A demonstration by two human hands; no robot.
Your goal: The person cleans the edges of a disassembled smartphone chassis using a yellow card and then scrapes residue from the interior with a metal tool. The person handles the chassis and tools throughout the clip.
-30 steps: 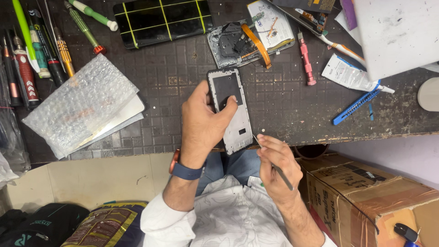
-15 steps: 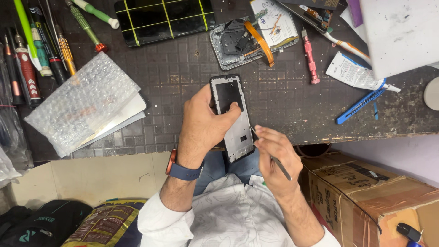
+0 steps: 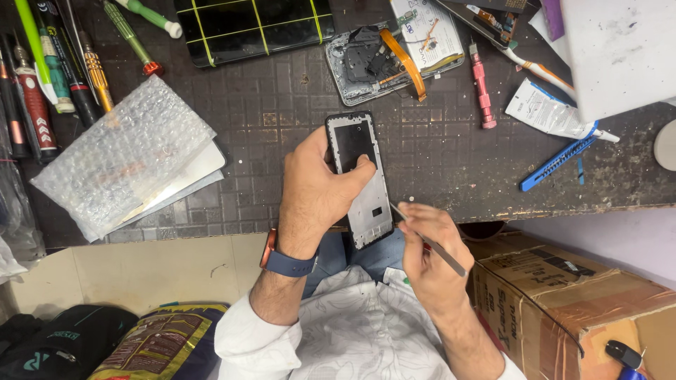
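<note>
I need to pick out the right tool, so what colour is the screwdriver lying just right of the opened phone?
Pink; the screwdriver shows clearly in the head view.

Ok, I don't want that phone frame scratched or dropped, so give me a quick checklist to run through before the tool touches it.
1. Left hand grips the phone frame firmly, thumb across its inner face: ok.
2. Frame supported: its lower end juts past the edge of the work mat, held only by the hand: not ok.
3. Right hand holds the thin metal tool like a pen: ok.
4. Tool tip near the frame's right edge; whether it touches: cannot tell.
5. Spare tools in reach: pink screwdriver and blue pry tool lie on the mat: ok.
</note>
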